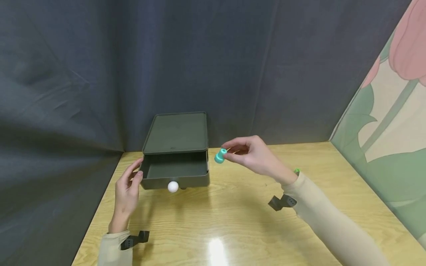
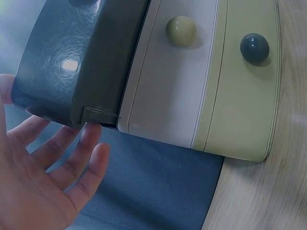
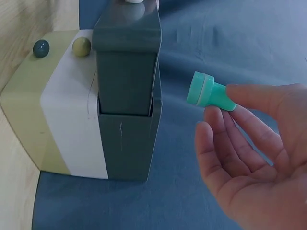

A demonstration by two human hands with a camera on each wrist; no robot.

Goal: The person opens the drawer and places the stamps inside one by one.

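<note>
My left hand [image 1: 127, 188] is at the left side of a pulled-out dark green drawer [image 1: 191, 181]; its fingertips touch the side wall, and the thumb tip lies at the front corner. In the left wrist view the fingers [image 2: 88, 172] are loosely extended along the drawer's edge. A round white knob [image 1: 173, 186] sits on the drawer front. My right hand [image 1: 254, 155] pinches a small teal plastic piece [image 3: 201, 91] between thumb and fingers. It has a wide ringed end and a narrower neck, and it hangs in the air right of the drawer, wide end down-left.
The drawer belongs to a three-tier chest whose dark green top [image 1: 178, 133] stands near the dark curtain [image 1: 216, 66]. Below it are a white drawer [image 2: 168, 86] and a yellow-green drawer [image 2: 235, 105], both closed. A flower-patterned panel [image 1: 392, 147] borders the wooden table [image 1: 186, 229] on the right.
</note>
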